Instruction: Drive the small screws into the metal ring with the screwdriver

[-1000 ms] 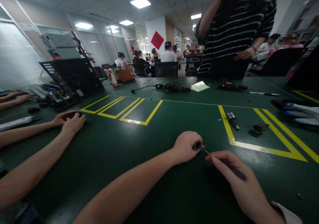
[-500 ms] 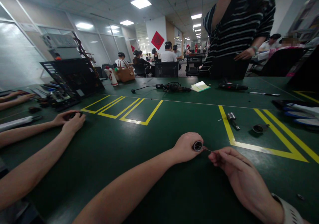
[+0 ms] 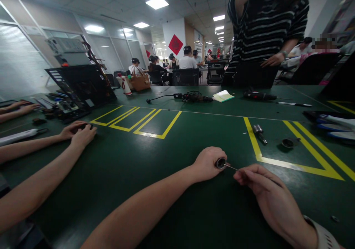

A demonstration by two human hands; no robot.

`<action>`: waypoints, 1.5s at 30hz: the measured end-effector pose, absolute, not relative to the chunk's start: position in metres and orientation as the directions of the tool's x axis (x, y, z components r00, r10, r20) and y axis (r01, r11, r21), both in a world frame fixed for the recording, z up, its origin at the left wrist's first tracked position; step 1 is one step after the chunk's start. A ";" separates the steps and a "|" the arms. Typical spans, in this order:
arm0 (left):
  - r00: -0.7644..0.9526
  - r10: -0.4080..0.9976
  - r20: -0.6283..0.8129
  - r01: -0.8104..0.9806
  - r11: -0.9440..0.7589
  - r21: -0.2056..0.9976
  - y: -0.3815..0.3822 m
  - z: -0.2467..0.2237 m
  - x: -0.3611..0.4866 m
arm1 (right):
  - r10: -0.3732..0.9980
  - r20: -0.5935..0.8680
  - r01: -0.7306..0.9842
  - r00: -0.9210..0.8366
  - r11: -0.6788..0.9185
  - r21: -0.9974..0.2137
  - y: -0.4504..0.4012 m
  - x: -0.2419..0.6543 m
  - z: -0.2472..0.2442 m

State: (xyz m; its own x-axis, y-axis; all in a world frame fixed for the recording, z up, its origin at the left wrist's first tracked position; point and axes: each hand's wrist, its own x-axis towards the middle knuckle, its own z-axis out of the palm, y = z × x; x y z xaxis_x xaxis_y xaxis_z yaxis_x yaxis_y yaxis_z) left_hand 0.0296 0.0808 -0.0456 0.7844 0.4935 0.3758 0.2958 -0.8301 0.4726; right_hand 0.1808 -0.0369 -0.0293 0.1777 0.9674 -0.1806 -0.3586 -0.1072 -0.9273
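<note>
My left hand is wrapped round a small metal cylinder, its round hollow end facing right. Most of the cylinder is hidden by the fingers. Between thumb and fingers, my right hand pinches a thin metal rod, whose far tip reaches the cylinder's opening. The rod's other end is covered by the hand. Beyond my right hand, inside a yellow-taped area, lie a shiny metal part with a narrow shaft and a dark round cup-like part.
On the left, a co-worker's hands hold a small dark thing. A cabled tool, a paper pad and a power screwdriver lie along the table's far side. Blue-and-white items are at right. A person in stripes stands opposite.
My right hand has shifted very slightly right, and the rod's angle at the cylinder's opening differs a little. The left hand keeps its hold. The standing person has leaned slightly right.
</note>
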 end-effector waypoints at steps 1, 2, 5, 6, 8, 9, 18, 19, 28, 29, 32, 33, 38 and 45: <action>0.792 0.492 0.362 0.291 -0.825 0.485 0.082 -0.046 0.030 | 0.968 -0.185 -0.380 0.168 -0.110 -0.919 -0.036 0.182 -0.030; 0.799 0.489 0.350 0.286 -0.821 0.495 0.082 -0.046 0.030 | 0.969 -0.185 -0.395 0.161 -0.109 -0.912 -0.036 0.183 -0.032; 0.808 0.471 0.353 0.254 -0.820 0.513 0.084 -0.048 0.030 | 0.972 -0.180 -0.413 0.153 -0.102 -0.905 -0.035 0.183 -0.035; 0.807 0.467 0.363 0.243 -0.822 0.515 0.084 -0.048 0.030 | 0.972 -0.179 -0.413 0.155 -0.101 -0.905 -0.035 0.183 -0.035; 0.796 0.475 0.376 0.245 -0.820 0.517 0.084 -0.048 0.030 | 0.971 -0.177 -0.415 0.162 -0.095 -0.905 -0.036 0.182 -0.035; 0.787 0.490 0.376 0.261 -0.816 0.517 0.083 -0.048 0.030 | 0.969 -0.174 -0.407 0.174 -0.090 -0.909 -0.036 0.181 -0.034; 0.746 0.560 0.361 0.387 -0.805 0.450 0.079 -0.045 0.030 | 0.965 -0.121 -0.169 0.232 -0.082 -0.982 -0.042 0.176 -0.032; 0.744 0.558 0.367 0.373 -0.803 0.464 0.079 -0.046 0.030 | 0.964 -0.128 -0.196 0.231 -0.083 -0.977 -0.042 0.176 -0.032; 0.776 0.499 0.385 0.221 -0.787 0.576 0.082 -0.045 0.030 | 0.969 -0.191 -0.416 0.155 -0.112 -0.902 -0.034 0.178 -0.030; 0.776 0.501 0.383 0.223 -0.786 0.576 0.082 -0.045 0.030 | 0.969 -0.194 -0.421 0.152 -0.115 -0.900 -0.034 0.178 -0.030; 0.765 0.538 0.354 0.284 -0.775 0.565 0.082 -0.045 0.030 | 0.967 -0.176 -0.401 0.187 -0.088 -0.912 -0.036 0.177 -0.031; 0.756 0.557 0.344 0.313 -0.769 0.558 0.082 -0.046 0.030 | 0.964 -0.163 -0.383 0.210 -0.072 -0.921 -0.037 0.176 -0.031; 0.723 0.595 0.352 0.364 -0.761 0.537 0.082 -0.048 0.030 | 0.964 -0.134 -0.286 0.230 -0.065 -0.956 -0.041 0.176 -0.033; 0.732 0.554 0.397 0.266 -0.768 0.582 0.082 -0.047 0.030 | 0.968 -0.185 -0.383 0.170 -0.108 -0.918 -0.038 0.178 -0.031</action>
